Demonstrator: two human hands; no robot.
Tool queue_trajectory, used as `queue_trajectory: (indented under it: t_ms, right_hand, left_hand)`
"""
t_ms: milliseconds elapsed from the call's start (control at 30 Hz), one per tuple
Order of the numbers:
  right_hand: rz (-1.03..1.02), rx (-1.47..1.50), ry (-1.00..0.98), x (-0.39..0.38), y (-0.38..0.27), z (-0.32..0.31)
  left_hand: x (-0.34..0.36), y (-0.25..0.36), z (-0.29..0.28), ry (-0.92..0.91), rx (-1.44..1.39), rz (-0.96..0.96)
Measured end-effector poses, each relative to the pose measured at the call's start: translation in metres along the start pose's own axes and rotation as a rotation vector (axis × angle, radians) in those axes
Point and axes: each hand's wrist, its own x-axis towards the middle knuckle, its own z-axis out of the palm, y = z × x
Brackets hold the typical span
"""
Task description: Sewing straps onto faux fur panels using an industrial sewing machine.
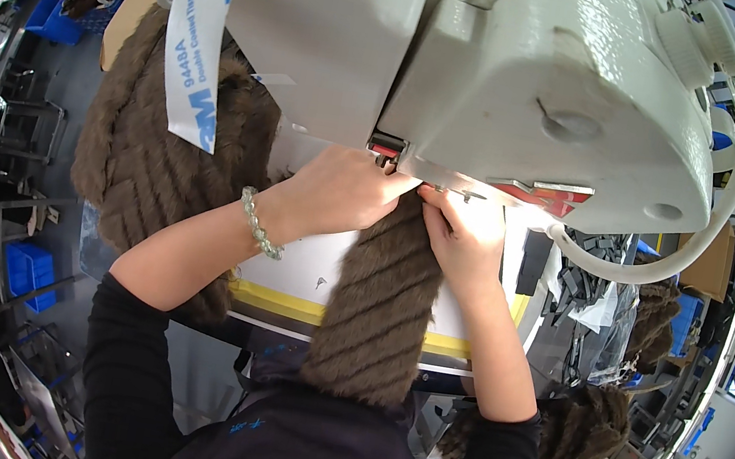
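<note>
A long strip of brown fur (383,304) with diagonal ridges runs from under the white sewing machine (544,85) down over the table's near edge toward my lap. At its far end, close below the machine head, my left hand (345,189) pinches the strip's left side, a beaded bracelet on the wrist. Against the right side of the same end, my right hand (464,237) grips with bent fingers. Both sets of fingertips are close together near the needle area, partly hidden by the machine.
A large heap of brown fur (165,140) lies left of my left forearm. White tape with blue print (200,40) hangs from the machine. Dark strips (583,297) are piled on the right, with more fur (585,432) beside my right elbow. Yellow tape (279,303) edges the white work surface.
</note>
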Motion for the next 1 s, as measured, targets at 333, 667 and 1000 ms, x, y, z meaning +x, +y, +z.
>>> queue_trajectory:
  t_ms: [333, 667, 1000]
  right_hand:
    - [0.232, 0.231, 0.076, -0.003, 0.000, -0.008]
    - [0.313, 0.195, 0.146, -0.003, -0.001, 0.003]
    - [0.200, -0.019, 0.104, -0.010, 0.010, 0.009]
  left_hand:
    - [0.000, 0.003, 0.012, -0.001, 0.266, 0.018]
    - [0.000, 0.001, 0.009, 0.017, 0.241, 0.046]
    - [-0.007, -0.005, 0.013, 0.026, 0.174, 0.076]
